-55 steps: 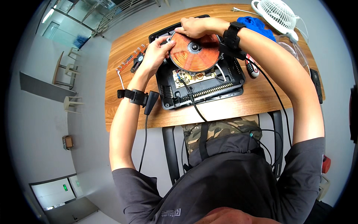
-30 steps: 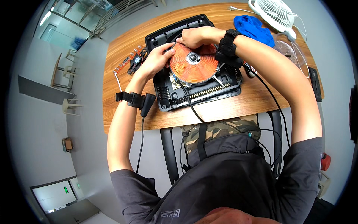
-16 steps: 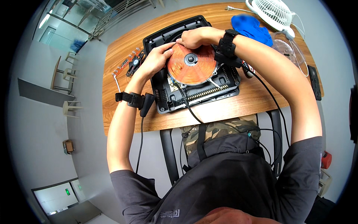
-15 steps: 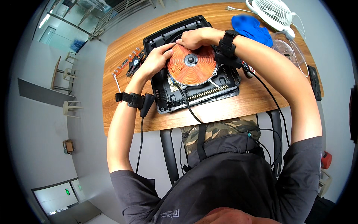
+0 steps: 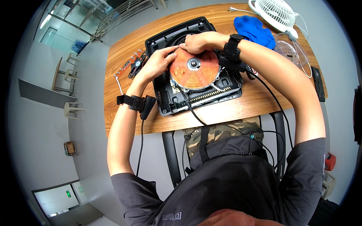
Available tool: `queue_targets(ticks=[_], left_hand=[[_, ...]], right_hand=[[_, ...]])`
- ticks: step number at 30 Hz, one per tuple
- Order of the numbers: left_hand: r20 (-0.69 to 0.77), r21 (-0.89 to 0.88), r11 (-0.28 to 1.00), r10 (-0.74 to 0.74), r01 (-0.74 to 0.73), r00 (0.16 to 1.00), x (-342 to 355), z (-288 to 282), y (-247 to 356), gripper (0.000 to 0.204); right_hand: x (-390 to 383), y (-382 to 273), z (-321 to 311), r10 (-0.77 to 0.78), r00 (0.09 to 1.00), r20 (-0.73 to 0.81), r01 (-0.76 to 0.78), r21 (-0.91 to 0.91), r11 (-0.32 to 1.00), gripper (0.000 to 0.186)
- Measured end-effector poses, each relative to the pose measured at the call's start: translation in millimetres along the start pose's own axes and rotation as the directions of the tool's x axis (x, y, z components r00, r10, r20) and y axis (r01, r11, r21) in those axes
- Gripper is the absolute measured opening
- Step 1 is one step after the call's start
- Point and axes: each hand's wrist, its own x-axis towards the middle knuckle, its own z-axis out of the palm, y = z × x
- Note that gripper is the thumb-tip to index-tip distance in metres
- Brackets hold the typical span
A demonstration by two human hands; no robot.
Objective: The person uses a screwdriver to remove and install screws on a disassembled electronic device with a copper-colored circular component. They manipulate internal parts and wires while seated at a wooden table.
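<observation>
Head: both hands (image 5: 157,64) (image 5: 194,43) seemingly touch the coil (image 5: 195,77).

Orange ringed coil (image 5: 194,77), black casing (image 5: 162,101), blue cloth (image 5: 254,31)

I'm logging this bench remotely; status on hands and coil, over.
Left hand at copper coil, upper-left edge; right hand at its top edge, grips unclear. Coil over open black housing. Black cable crosses housing's near edge.

The copper coil (image 5: 200,77) shifted toward the person's body, covering most of the circuit board (image 5: 175,89) beneath. The right hand (image 5: 194,43) came nearer too, and the left hand's (image 5: 158,63) fingertips drew closer to it.
</observation>
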Motion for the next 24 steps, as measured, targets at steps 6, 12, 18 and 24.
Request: queue_targets(ticks=[6, 12, 18, 24], left_hand=[[0.031, 0.07, 0.995, 0.062, -0.064, 0.998, 6.6, -1.8, -6.5, 0.044], [-0.002, 0.283, 0.955, 0.088, -0.084, 0.996, 6.8, -0.7, -6.9, 0.045], [-0.099, 0.416, 0.909, 0.055, -0.009, 0.994, 0.3, 5.0, -2.7, 0.046], [-0.144, 0.492, 0.871, 0.108, -0.023, 0.984, -4.7, 9.5, -0.3, 0.049]], right_hand=[[-14.3, -4.8, -2.4, 0.064, 0.995, 0.079, -0.071, 0.078, 0.994, 0.075], [4.0, 4.5, 6.3, 0.052, 0.996, 0.076, -0.051, -0.024, 0.998, 0.074], [26.5, 16.1, 14.6, 0.025, 0.998, 0.054, -0.021, -0.074, 0.997, 0.064], [8.4, 13.6, 3.1, -0.087, 0.996, -0.014, 0.084, -0.161, 0.983, 0.046]])
